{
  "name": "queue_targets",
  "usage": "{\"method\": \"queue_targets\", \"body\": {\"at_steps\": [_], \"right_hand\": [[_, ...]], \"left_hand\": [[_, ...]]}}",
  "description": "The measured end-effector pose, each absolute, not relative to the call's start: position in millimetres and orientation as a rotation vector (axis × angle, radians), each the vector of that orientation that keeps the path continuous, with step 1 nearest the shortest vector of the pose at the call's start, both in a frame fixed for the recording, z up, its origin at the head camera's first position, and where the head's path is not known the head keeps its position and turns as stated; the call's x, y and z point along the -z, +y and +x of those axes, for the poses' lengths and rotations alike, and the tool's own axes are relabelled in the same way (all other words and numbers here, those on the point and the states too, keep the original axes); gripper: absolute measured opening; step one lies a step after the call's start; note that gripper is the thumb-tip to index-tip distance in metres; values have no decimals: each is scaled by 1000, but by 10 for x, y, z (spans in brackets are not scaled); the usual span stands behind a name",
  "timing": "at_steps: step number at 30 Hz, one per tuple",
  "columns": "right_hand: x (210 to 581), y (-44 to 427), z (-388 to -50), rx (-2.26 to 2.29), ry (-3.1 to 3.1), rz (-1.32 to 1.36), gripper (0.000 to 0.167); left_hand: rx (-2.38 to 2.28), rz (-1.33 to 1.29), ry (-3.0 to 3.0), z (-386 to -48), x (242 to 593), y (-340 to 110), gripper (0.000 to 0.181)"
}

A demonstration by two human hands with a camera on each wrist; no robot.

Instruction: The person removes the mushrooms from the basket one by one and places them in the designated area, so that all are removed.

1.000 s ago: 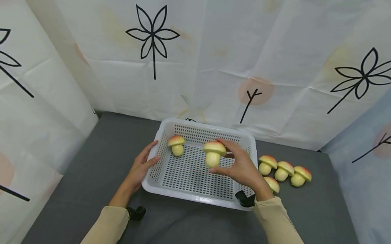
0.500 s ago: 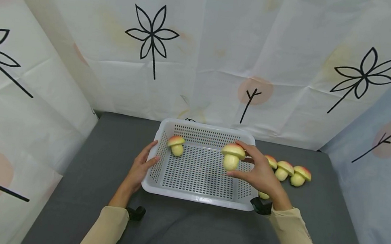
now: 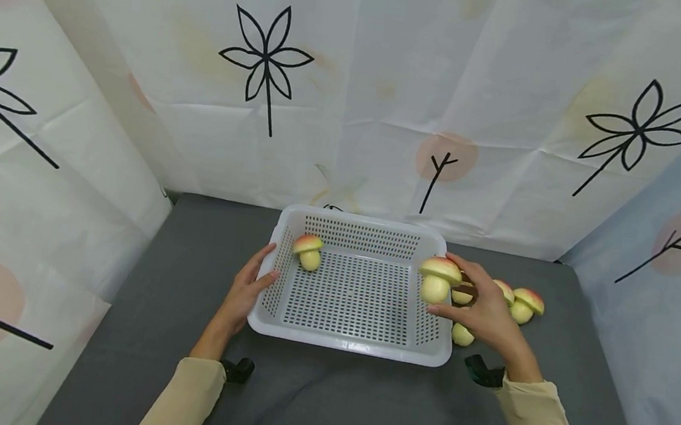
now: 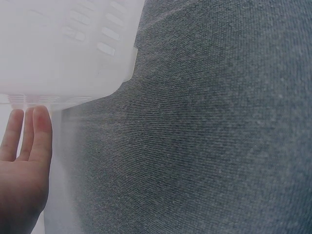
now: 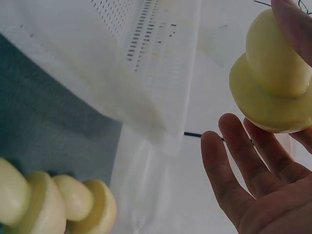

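My right hand (image 3: 487, 317) pinches a toy mushroom (image 3: 437, 280) with a red-yellow cap and pale stem, held upright above the right end of a white perforated basket (image 3: 349, 347). In the right wrist view, thumb and fingertips hold this mushroom (image 5: 278, 58) while other fingers (image 5: 219, 165) stay extended. At the basket's left side, my left hand (image 3: 238, 299) holds the rim, thumb over the edge. The left wrist view shows its fingers (image 4: 41, 131) against the basket's outside (image 4: 58, 63); its thumb is hidden there. A second mushroom (image 3: 309, 253) lies inside the basket, near its left wall.
Right of the basket, several more toy mushrooms (image 3: 527, 305) sit on the dark grey cloth (image 3: 556, 381), partly hidden by my right hand. Patterned white curtains (image 3: 367, 102) enclose the table's back and sides.
My right hand has carried its mushroom rightward, from over the basket's middle to its right end. My left hand, the basket and the mushroom inside have stayed put.
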State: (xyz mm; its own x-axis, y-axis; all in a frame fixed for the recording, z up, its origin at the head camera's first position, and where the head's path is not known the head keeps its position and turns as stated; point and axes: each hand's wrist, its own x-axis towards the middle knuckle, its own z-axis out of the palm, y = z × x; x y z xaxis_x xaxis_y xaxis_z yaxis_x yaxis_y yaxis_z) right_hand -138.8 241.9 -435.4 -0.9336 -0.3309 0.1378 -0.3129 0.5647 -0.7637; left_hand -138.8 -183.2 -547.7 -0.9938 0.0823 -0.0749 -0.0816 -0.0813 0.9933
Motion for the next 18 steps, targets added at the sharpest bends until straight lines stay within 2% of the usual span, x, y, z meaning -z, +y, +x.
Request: {"method": "queue_targets", "body": {"at_steps": [18], "right_hand": [[4439, 2947, -1274, 1268, 2894, -491, 91]], "left_hand": [[-2248, -11, 2032, -1389, 5479, -1831, 63]]}}
